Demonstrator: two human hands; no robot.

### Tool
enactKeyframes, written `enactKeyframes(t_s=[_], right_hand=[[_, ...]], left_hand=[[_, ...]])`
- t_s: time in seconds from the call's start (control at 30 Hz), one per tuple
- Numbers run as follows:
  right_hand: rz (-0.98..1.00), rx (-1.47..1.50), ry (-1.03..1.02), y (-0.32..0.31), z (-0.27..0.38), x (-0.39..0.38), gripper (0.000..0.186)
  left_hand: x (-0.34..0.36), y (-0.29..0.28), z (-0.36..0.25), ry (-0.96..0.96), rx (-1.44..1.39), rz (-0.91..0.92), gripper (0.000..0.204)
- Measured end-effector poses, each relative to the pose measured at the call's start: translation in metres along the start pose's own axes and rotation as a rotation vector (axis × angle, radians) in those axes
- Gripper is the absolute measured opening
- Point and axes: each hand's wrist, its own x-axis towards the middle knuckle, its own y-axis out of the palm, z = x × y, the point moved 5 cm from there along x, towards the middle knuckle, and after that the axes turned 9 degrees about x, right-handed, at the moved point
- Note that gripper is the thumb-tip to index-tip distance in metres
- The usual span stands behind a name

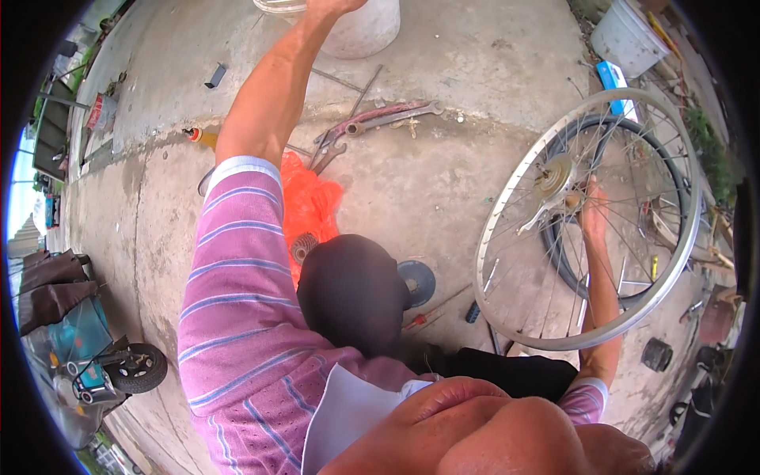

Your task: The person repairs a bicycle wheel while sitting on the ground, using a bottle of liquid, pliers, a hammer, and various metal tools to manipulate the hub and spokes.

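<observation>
My right hand (pixel 594 212) grips a bare-rimmed bicycle wheel (pixel 570 343) near its hub, the fingers partly hidden by spokes. The wheel is tilted, with a round metal drum (pixel 556 174) and a short arm at its centre. Behind it lies a black tyre (pixel 557 267) on the concrete. My left arm stretches far forward; my left hand (pixel 339 4) is mostly cut off by the top edge, in front of a whitish bucket (pixel 366 32). What its fingers do is hidden.
Wrenches (pixel 388 119) and thin rods lie mid-floor beside an orange-red plastic bag (pixel 313 206) and a toothed sprocket (pixel 302 247). A dark disc (pixel 416 283) and a red-handled screwdriver (pixel 418 321) are near my knee. Another bucket (pixel 629 39) stands far right; a parked vehicle's wheel (pixel 136 368) is left.
</observation>
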Motion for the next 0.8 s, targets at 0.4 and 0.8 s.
enactKeyframes(t_s=[0.4,0.8], right_hand=[[-0.021,0.008,0.003,0.002,-0.019,0.024,0.065],[-0.013,0.019,0.062,-0.003,0.004,0.025,0.064]], left_hand=[[-0.142,0.043,0.011,0.318,-0.065,-0.461,0.028],[-0.169,0.053,0.009,0.467,-0.101,-0.484,0.021]])
